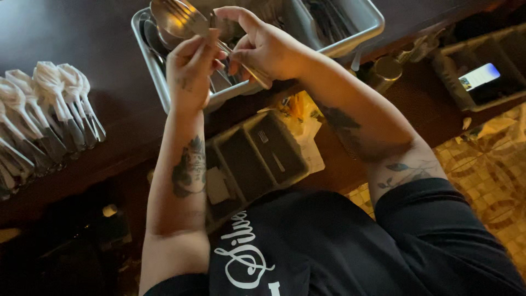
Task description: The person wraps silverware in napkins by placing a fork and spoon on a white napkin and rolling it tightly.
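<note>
Your left hand pinches the shafts of a spoon and fork, fingers closed around them. Your right hand grips the same cutlery lower on the handles, fingers clenched. Both sit over the metal tray at twelve o'clock. Napkin-wrapped cutlery rolls lie at nine o'clock on the dark counter

On my dark counter, napkin-wrapped cutlery rolls lie in a row at its left end. Below the counter edge sits a grey divided bin; right of it, a lit phone.
</note>
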